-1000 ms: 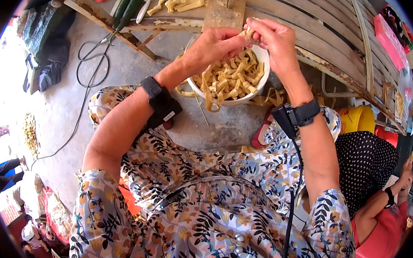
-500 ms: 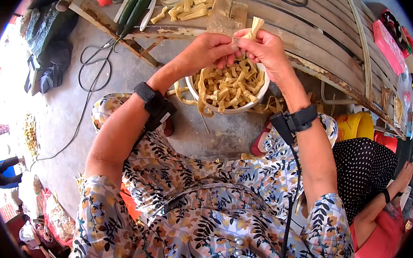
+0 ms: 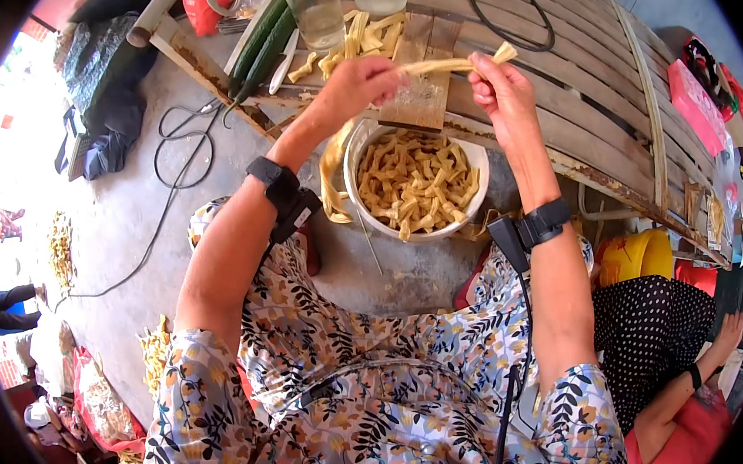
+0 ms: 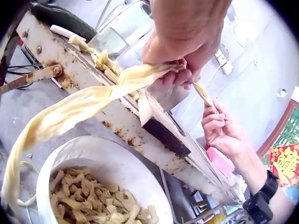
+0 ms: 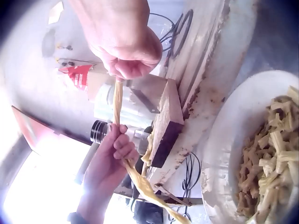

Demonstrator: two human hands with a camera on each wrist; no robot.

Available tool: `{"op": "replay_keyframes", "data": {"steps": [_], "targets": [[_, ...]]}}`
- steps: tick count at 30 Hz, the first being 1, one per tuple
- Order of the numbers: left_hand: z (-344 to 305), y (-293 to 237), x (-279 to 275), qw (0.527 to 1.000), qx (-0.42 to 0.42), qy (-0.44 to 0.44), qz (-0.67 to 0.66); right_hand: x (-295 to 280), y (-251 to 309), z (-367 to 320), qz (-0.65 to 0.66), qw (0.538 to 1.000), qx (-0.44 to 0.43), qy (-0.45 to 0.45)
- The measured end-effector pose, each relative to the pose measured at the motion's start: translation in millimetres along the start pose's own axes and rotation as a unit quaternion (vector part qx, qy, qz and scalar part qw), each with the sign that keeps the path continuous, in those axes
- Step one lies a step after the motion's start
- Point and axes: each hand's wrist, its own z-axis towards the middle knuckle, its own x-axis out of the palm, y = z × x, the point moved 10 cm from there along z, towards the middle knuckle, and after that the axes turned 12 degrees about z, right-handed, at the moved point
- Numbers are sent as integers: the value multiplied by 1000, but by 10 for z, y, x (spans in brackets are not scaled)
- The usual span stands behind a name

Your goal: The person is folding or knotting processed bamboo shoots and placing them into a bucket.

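Observation:
A pale yellow strip (image 3: 441, 66) is stretched between the two hands above the bench edge. The left hand (image 3: 358, 89) grips it in curled fingers; its loose tail (image 4: 74, 109) hangs past the white bucket (image 4: 46, 184) in the left wrist view. The right hand (image 3: 505, 95) pinches the other end, with a short frayed tip (image 3: 506, 51) sticking out beyond the fingers. In the right wrist view the twisted strip (image 5: 117, 102) runs straight from the right hand (image 5: 126, 42) to the left hand (image 5: 110, 161). Many knotted yellow pieces (image 3: 415, 180) lie in the bucket below.
On the slatted bench (image 3: 586, 75) are a small board (image 3: 419, 97), more yellow pieces (image 3: 373, 35), cucumbers (image 3: 263, 53), a white-handled tool (image 3: 284, 63), a jar (image 3: 315, 14) and a coiled black cable (image 3: 471, 2). Another person's arm (image 3: 697, 372) shows at right, near a yellow bucket (image 3: 635, 257).
The hands were close together over the bucket; they have moved apart, the left hand leftward, drawing the strip out between them. The head view has shifted, showing more of the bench's far side.

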Motion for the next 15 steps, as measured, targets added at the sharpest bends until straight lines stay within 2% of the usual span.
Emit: {"op": "replay_keyframes", "data": {"steps": [1, 5, 15], "targets": [[77, 46, -84, 999, -21, -29, -39, 51, -9, 62, 13, 1000, -1, 9], [329, 69, -302, 993, -22, -112, 40, 40, -89, 302, 40, 999, -33, -14], [493, 353, -325, 988, -62, -140, 15, 22, -214, 449, 38, 998, -23, -44]]}}
